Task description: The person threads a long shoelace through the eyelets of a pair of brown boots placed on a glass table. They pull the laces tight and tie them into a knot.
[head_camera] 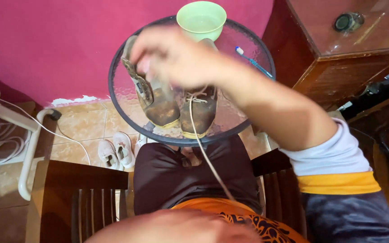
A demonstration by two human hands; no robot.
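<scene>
two brown boots sit side by side on the round glass surface (127,96) in front of you, toes pointing at you. the left boot (156,101) is dusty and its top is open. the right boot (199,110) has a pale lace (208,157) that hangs off the near edge of the surface and runs down over your lap.

your right hand (176,56) reaches across from the right side and is over the tops of both boots. it is blurry. the fingers (147,51) are bent and close together near the open top of the left boot, but you cannot tell if they pinch anything or just touch it. your right arm wears a white and yellow sleeve (334,166).

your left hand (176,225) is very low in the picture, near your belly, and it is a blur. you cannot tell if it is open or closed, or if it has the lace.

a light green bowl (201,18) stands at the far edge of the surface, just behind the boots. a blue toothbrush (253,63) lies to the right of the boots. under the surface, on the tile floor (82,123), there is a pair of small white shoes (117,152). a brown wooden cabinet (338,54) stands to the right. you sit on a dark wooden chair (82,193).
</scene>
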